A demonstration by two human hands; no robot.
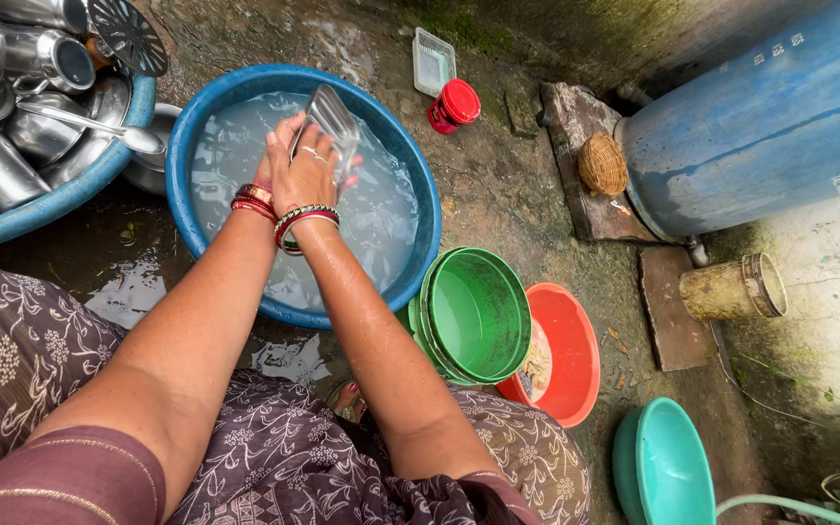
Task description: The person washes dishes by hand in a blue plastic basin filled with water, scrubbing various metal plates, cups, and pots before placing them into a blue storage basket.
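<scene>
While soapy grey water is lying in the blue basin, a small rectangular steel tray is being held just above it, tilted on edge. It is being gripped by the right hand, fingers clamped round its lower rim, with the left hand pressed behind, its fingers mostly hidden. Thin and stiff, the tray is being judged light but slippery when wet; the raised rim is being judged the surest hold. Washed steel vessels are being kept in a neighbouring tub.
</scene>
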